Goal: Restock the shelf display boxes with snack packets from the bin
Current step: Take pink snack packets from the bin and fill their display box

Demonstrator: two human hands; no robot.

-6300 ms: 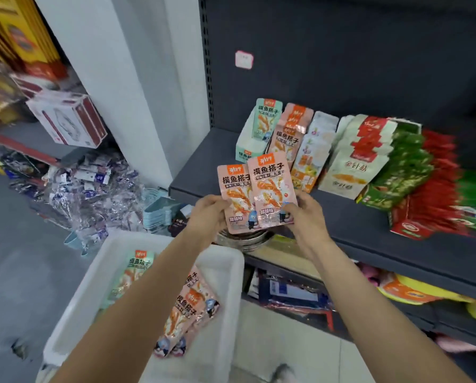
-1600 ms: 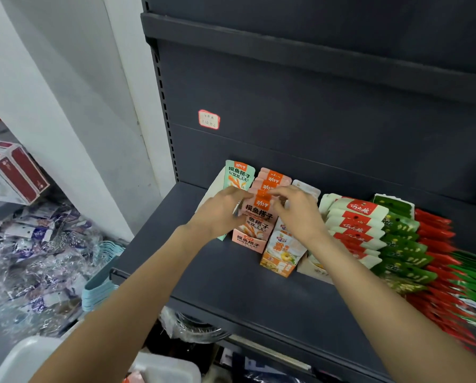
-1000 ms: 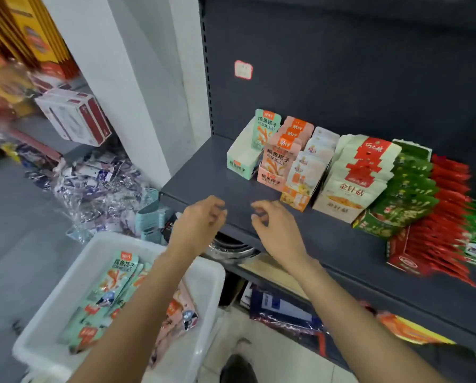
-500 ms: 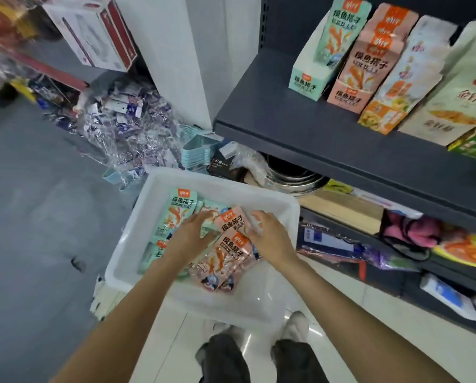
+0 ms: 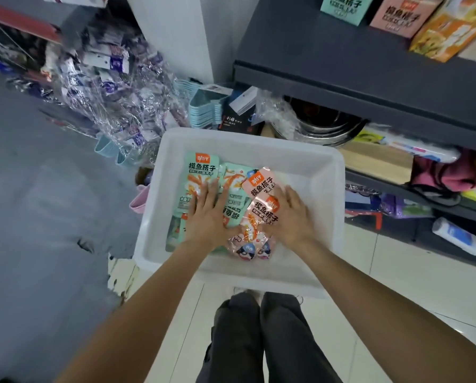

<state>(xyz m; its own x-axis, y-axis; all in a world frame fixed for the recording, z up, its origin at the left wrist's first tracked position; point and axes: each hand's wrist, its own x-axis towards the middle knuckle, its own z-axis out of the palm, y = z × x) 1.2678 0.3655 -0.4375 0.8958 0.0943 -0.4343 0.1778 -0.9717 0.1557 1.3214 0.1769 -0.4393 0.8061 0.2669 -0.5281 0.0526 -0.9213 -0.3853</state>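
Pink and mint snack packets [image 5: 261,205] in white bin [image 5: 325,172]

Stacked blue baskets [image 5: 203,110], steel bowls [image 5: 325,125], cellophane-wrapped goods [image 5: 112,89]

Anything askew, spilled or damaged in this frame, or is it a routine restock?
Mostly routine. The snack packets lie jumbled in the white bin, under the left hand and right hand. The oddity is a loose heap of plastic-wrapped goods sprawled on the floor left of the shelf.
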